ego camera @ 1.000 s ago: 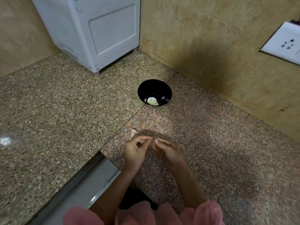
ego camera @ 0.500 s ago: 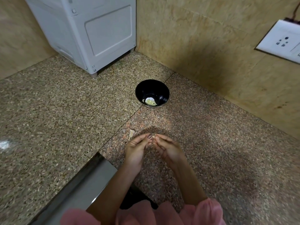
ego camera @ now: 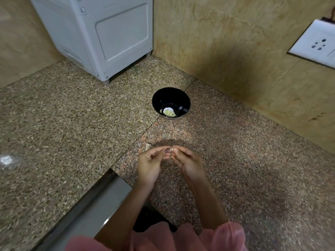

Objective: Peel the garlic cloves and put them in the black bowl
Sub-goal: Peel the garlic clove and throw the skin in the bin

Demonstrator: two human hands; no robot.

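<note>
A black bowl (ego camera: 171,104) stands on the granite counter near the wall corner, with pale peeled garlic (ego camera: 169,112) lying in its bottom. Below it, close together over the counter, are my left hand (ego camera: 149,163) and my right hand (ego camera: 188,161). Their fingertips meet and pinch a small garlic clove (ego camera: 171,150) between them; most of the clove is hidden by my fingers. A scrap of garlic skin (ego camera: 147,146) lies on the counter just left of my hands.
A white appliance (ego camera: 101,33) stands at the back left against the wall. A tiled wall with a white socket plate (ego camera: 316,44) runs along the right. A steel sink edge (ego camera: 94,205) drops off at the lower left.
My hands stay together on the clove, with only small finger movements. The view has shifted slightly.
</note>
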